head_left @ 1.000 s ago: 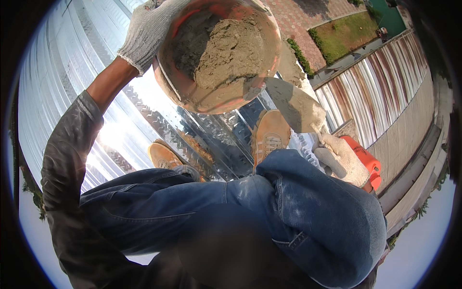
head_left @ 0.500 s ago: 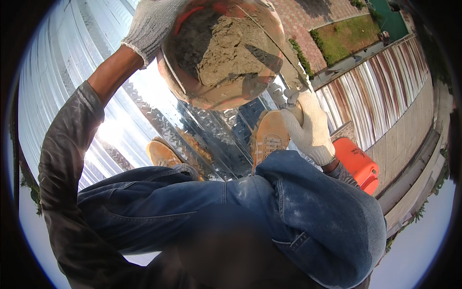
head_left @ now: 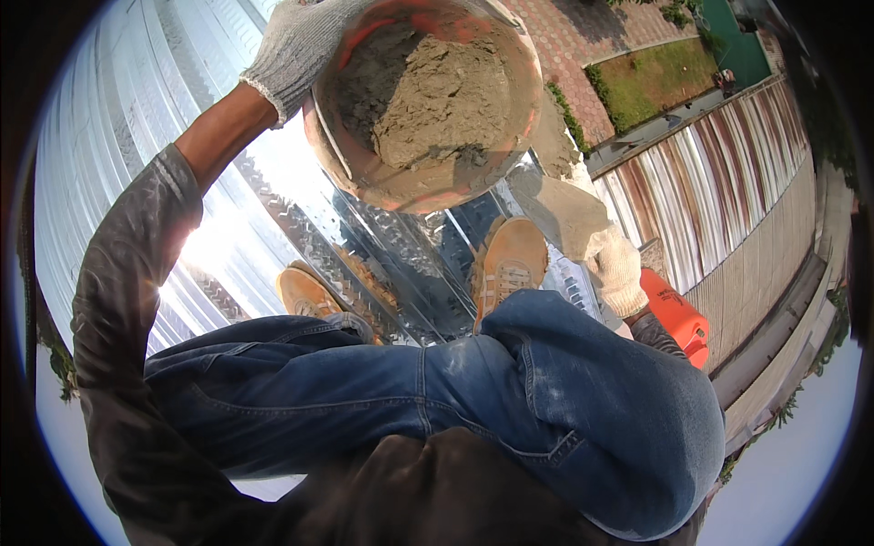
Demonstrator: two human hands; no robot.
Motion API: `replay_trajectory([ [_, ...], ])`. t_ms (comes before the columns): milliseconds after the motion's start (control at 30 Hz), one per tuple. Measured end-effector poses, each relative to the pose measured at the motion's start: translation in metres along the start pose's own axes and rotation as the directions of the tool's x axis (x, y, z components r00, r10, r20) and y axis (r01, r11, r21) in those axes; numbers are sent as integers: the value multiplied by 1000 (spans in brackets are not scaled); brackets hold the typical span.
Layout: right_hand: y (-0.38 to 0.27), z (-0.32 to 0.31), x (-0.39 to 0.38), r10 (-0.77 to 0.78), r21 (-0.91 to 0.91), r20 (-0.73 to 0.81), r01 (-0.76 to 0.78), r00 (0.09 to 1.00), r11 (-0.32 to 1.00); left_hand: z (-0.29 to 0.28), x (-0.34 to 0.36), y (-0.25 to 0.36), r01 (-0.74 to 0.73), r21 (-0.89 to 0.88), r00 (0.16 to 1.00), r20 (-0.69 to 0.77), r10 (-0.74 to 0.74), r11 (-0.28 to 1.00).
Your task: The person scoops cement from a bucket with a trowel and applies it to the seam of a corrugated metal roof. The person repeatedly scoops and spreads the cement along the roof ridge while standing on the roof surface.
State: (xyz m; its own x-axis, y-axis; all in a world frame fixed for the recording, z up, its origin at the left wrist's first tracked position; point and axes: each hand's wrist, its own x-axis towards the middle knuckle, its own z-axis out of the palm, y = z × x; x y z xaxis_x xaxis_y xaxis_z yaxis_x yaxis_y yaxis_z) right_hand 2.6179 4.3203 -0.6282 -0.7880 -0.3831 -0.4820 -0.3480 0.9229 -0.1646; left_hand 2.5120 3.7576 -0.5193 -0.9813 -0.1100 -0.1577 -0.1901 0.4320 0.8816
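Observation:
At the top of the view, a round orange bucket (head_left: 332,168), smeared with grey-brown residue, holds a heap of wet mortar (head_left: 446,100). My left hand (head_left: 305,50), in a grey knit glove, is closed on the bucket's left rim; its fingertips are partly cut off by the upper edge. To the right of the bucket and lower, my right hand (head_left: 619,273), in a pale dusty glove, is closed around a trowel. The flat grey trowel blade (head_left: 564,214) points up and left, just beyond my right shoe; its handle is hidden by the glove.
Shiny corrugated metal sheeting (head_left: 118,182) spreads under my tan shoes (head_left: 510,259) and to the left. An orange plastic container (head_left: 674,318) stands beside my right forearm. Past the edge, far lower, are a rusty striped roof (head_left: 719,173), brick paving (head_left: 564,55) and a grass patch (head_left: 660,82).
My right hand has moved down and right, away from the bucket, and the trowel has turned so its blade's broad face shows. The bucket has shifted slightly right with my left hand on it.

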Motion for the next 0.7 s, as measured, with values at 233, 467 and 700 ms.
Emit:
replay_trajectory([
  [233, -78, -132, -28, -78, 334, -152, 125, 985, 934, 9, -22, 11, 5, 37, 999, 38, -6, 999],
  [467, -131, -193, 17, -240, 181, -165, 268, 957, 946, 8, -24, 20, 4, 63, 999, 43, -7, 998],
  [700, -167, -194, 71, -400, -209, -353, 346, 846, 915, 11, -23, 21, 5, 51, 999, 52, -8, 999],
])
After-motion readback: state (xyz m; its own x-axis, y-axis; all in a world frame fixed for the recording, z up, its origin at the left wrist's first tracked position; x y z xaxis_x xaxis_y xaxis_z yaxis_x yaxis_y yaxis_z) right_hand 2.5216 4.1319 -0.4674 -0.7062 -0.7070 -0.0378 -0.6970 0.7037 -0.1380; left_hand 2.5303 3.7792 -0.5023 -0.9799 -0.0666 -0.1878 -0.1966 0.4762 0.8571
